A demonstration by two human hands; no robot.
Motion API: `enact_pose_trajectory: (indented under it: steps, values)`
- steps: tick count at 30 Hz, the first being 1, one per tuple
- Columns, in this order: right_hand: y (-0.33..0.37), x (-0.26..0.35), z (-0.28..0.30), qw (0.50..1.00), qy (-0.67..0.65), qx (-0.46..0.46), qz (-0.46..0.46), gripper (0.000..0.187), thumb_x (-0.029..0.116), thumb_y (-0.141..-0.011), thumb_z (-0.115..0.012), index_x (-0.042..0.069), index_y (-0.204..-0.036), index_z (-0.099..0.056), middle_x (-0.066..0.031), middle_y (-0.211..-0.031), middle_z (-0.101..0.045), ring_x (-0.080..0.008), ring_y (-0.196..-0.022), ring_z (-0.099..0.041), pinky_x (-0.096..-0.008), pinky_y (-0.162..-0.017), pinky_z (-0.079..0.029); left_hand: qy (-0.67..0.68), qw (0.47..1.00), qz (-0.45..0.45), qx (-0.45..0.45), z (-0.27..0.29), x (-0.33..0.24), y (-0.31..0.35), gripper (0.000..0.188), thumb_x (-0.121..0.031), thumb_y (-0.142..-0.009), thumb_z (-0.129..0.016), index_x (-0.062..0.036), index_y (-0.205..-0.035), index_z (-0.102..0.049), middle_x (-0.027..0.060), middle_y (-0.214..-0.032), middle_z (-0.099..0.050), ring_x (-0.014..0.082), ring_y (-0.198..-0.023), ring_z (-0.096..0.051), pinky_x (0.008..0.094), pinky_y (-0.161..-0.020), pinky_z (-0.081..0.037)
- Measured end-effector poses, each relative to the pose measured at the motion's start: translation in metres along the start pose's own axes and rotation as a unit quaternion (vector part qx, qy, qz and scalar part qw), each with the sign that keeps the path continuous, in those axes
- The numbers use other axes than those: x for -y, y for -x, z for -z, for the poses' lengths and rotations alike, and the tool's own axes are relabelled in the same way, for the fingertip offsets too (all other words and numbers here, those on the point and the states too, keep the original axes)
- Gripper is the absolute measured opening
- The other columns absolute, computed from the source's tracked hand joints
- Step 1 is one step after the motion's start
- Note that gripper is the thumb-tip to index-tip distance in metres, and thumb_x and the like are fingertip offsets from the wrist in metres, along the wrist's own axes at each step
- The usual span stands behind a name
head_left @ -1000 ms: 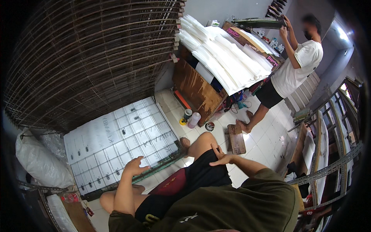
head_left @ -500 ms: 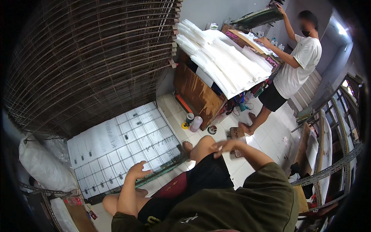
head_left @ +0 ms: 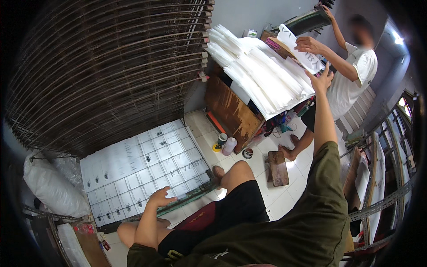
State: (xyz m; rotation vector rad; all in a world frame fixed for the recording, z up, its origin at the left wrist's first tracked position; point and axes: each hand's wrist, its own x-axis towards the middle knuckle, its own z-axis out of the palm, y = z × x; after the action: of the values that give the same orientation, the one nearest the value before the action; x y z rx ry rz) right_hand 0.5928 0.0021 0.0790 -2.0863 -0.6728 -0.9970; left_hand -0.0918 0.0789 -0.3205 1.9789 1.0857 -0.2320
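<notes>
My right arm stretches forward and up, its hand (head_left: 321,81) open with thumb and forefinger spread. It is right by the lower edge of a white printed sheet (head_left: 307,58), and I cannot tell whether it touches. A co-worker's hand (head_left: 310,45) grips that sheet, which hangs tilted over the work table. My left hand (head_left: 161,198) hovers low near my knee with fingers apart, holding nothing. Beside it, a wire-grid rack shelf (head_left: 195,149) carries printed white sheets (head_left: 129,155).
Raised wire shelves (head_left: 111,66) of the drying rack lean at the left. A tall stack of white sheets (head_left: 262,73) covers the table. The co-worker (head_left: 358,66) also holds up a framed screen (head_left: 307,22). A small wooden stool (head_left: 279,168) and bottles (head_left: 229,146) stand on the floor.
My right hand has risen from my knee toward the co-worker. The co-worker has lifted the printed sheet off the table toward me. My left hand has barely moved.
</notes>
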Motion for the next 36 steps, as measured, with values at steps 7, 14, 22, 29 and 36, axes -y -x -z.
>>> enact_pose_trajectory:
  steps: [7,14,22,29,36]
  values:
    - [-0.027,-0.021,-0.057,0.992,0.015,0.088,0.09,0.053,0.03,-0.079,-0.072,0.012,-0.127,-0.058,-0.0225,-0.122,-0.058,-0.0349,-0.117,-0.056,-0.042,-0.097,-0.043,0.018,1.0,0.004,-0.015,0.0,-0.005,0.002,0.088,-0.062,-0.073,-0.069,-0.0078,-0.137,-0.046,0.0168,-0.117,-0.062,0.0308,-0.103,-0.062,0.0382,-0.089,-0.049]
    - [-0.028,0.024,-0.047,0.969,-0.151,0.085,0.178,0.014,0.013,-0.085,-0.066,0.003,-0.094,-0.072,-0.0138,-0.086,-0.071,-0.0234,-0.081,-0.07,-0.0319,-0.077,-0.052,0.01,0.997,-0.035,-0.07,-0.009,0.005,-0.009,0.083,-0.058,-0.074,-0.07,-0.0084,-0.136,-0.047,0.0164,-0.112,-0.063,0.0324,-0.105,-0.061,0.0395,-0.09,-0.049]
    - [-0.015,0.194,0.113,0.838,-0.382,0.19,0.339,0.015,-0.001,-0.088,-0.062,-0.003,-0.102,-0.068,-0.0039,-0.095,-0.068,-0.0084,-0.087,-0.061,-0.0222,-0.081,-0.047,-0.006,0.901,-0.201,-0.384,0.079,-0.118,0.036,0.072,-0.04,-0.074,-0.077,-0.0095,-0.133,-0.05,0.0196,-0.124,-0.056,0.0396,-0.122,-0.049,0.0454,-0.102,-0.041]
    - [0.076,0.287,0.22,0.734,-0.419,0.351,0.402,0.012,-0.006,-0.082,-0.061,-0.005,-0.094,-0.066,-0.0044,-0.089,-0.062,-0.0093,-0.081,-0.054,-0.0221,-0.073,-0.042,-0.092,0.688,-0.423,-0.582,0.212,-0.277,0.122,0.066,-0.039,-0.069,-0.079,-0.0084,-0.122,-0.055,0.0127,-0.126,-0.051,0.0324,-0.118,-0.049,0.0428,-0.094,-0.042]
    - [0.132,0.321,0.136,0.656,-0.464,0.534,0.264,0.012,0.001,-0.084,-0.063,-0.003,-0.095,-0.065,-0.0035,-0.092,-0.064,-0.0101,-0.085,-0.057,-0.025,-0.077,-0.044,0.025,0.798,-0.343,-0.495,0.172,-0.243,0.144,0.022,-0.026,-0.08,-0.07,-0.0064,-0.091,-0.068,0.0091,-0.094,-0.063,0.0278,-0.087,-0.063,0.0405,-0.072,-0.05]
